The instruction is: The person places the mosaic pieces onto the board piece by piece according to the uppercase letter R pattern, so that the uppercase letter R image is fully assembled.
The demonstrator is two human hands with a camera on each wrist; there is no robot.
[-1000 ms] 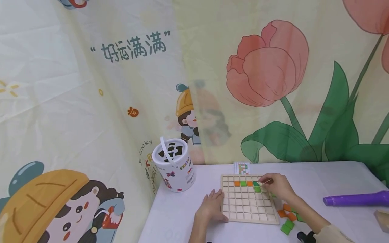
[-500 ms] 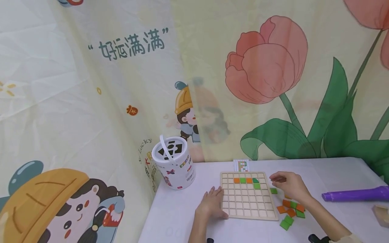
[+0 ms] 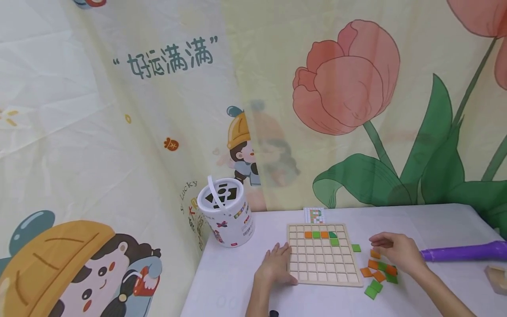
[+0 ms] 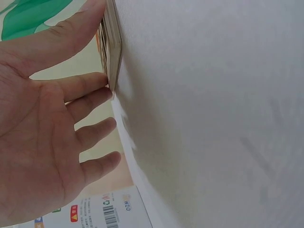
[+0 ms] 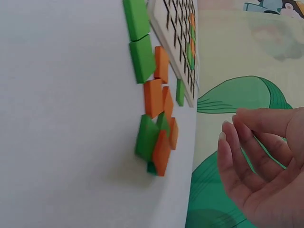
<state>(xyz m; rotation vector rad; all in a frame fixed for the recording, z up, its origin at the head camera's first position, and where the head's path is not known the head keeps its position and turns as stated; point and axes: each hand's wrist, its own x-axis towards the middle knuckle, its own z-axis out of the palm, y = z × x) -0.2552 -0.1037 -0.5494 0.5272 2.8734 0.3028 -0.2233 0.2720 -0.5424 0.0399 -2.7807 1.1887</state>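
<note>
A wooden grid board [image 3: 322,269] lies on the table, with orange and green square tiles [image 3: 316,235] and one dark green curved piece [image 3: 333,235] in its upper cells. My left hand [image 3: 272,266] rests against the board's left side, fingers extended; the left wrist view shows thumb and fingertips touching the board's edge [image 4: 113,52]. Right of the board, my right hand [image 3: 400,252] hovers above loose tiles, close to an orange tile [image 3: 374,254]. In the right wrist view its fingers [image 5: 231,142] are loosely bent, and nothing shows between them.
Several loose orange and green tiles [image 5: 153,97] lie right of the board. A white lidded bucket [image 3: 227,215] stands at the back left. A patterned card [image 3: 314,215] lies behind the board. At the right are a purple tube-like object [image 3: 463,252] and a wooden piece [image 3: 496,279].
My right hand has moved right, from the board's upper right cells to above the loose tiles. My left hand has stayed at the board's left edge.
</note>
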